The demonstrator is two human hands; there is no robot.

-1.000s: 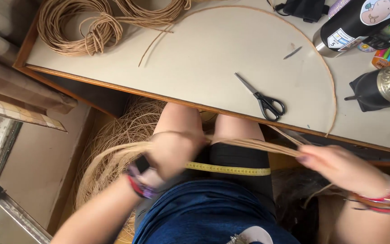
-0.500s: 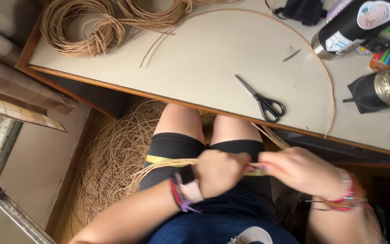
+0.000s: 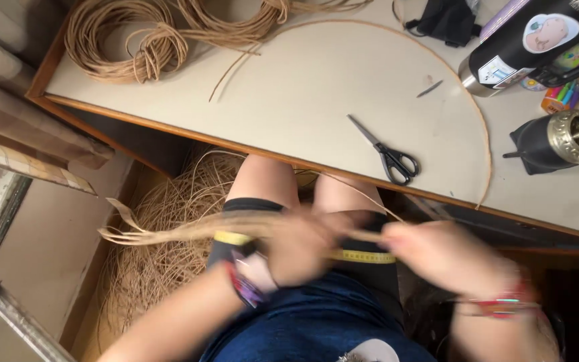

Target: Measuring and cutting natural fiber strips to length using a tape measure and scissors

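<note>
Two hands work one bundle of flat tan cane strips (image 3: 169, 231) above the lap, at 6 o'clock from one pair of scissors (image 3: 390, 157). The left hand (image 3: 299, 245) is curled around the bundle; the right hand (image 3: 437, 255), blurred, pinches its other end. Loose strip ends fan out toward 9 o'clock.

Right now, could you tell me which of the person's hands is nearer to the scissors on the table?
Right. The right hand sits just below the scissors, under the table edge; the left hand lies further to their left.
</note>
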